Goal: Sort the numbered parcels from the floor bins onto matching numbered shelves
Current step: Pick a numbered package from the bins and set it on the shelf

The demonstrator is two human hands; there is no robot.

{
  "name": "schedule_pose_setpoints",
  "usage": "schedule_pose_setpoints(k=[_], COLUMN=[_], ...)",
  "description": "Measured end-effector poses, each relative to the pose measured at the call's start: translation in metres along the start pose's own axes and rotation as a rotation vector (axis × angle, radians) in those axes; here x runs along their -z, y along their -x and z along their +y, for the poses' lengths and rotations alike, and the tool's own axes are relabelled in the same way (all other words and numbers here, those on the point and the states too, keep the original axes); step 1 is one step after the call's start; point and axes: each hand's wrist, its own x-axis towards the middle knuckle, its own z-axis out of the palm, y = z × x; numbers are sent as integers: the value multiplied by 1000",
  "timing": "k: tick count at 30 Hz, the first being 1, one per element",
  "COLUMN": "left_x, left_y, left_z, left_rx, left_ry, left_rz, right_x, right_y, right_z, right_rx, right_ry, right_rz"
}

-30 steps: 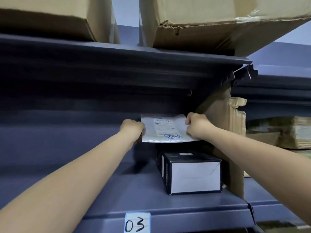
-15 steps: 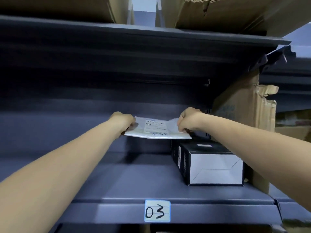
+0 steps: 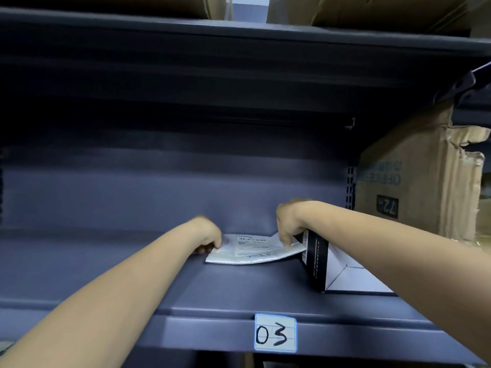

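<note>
A flat white mailer parcel (image 3: 252, 251) with a printed label lies on the dark grey shelf (image 3: 212, 290), whose front edge carries a tag reading 03 (image 3: 275, 332). My left hand (image 3: 206, 235) pinches the mailer's left edge. My right hand (image 3: 289, 221) pinches its right edge, which is lifted slightly and leans against a black-and-white box (image 3: 321, 264). My right forearm hides part of that box.
A torn cardboard carton (image 3: 417, 181) stands at the right end of the shelf bay. More cardboard boxes (image 3: 372, 9) sit on the shelf above. The shelf left of the mailer is bare grey metal.
Both hands have lowered the mailer from above the black-and-white box down onto shelf 03, to the box's left. The camera has moved closer to the shelf.
</note>
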Motion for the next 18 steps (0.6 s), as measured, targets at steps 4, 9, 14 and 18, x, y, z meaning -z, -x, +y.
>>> schedule_pose_setpoints(k=[4,9,14,18], left_x=[2,14,26,39], left_y=[2,12,31,53], left_z=[-2,-1,0,10], left_rx=[13,-15,-72,-147], left_ry=[5,77,110,164], left_rz=[18,48,60,57], right_x=[1,-5,3,18], right_y=[5,9,24,49], right_z=[2,0,-2,5], right_rx=[9,17,70,61], right_ry=[44,227,203,19], right_rz=[15,-58,102,214])
